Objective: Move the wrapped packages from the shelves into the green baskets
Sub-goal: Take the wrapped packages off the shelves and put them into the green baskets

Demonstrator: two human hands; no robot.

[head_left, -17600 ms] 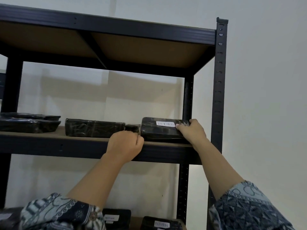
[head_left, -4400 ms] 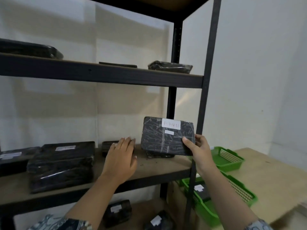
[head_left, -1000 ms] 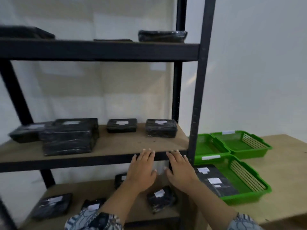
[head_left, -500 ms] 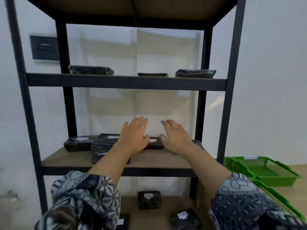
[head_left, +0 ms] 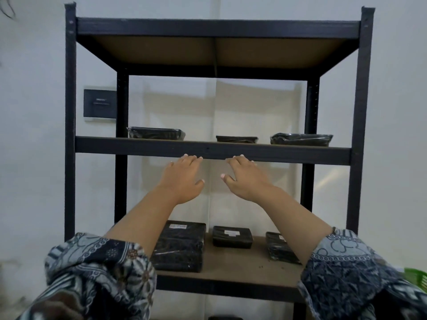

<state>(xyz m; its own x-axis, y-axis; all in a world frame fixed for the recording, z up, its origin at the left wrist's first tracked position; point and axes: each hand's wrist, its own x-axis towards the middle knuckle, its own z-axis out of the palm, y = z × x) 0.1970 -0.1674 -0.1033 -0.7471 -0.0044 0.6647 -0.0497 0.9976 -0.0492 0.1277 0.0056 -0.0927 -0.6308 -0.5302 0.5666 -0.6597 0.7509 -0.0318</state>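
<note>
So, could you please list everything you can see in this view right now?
shelf rack: one, black frame with brown boards, against the white wall
upper packages: three, black wrap, spaced along the middle board
lower packages: three visible, black with white labels, board below, rightmost partly hidden
wall panel: one, dark, left of the rack
green basket: one sliver, green, right edge
left hand: open, at the middle board's front beam
right hand: open, beside it, empty
</note>
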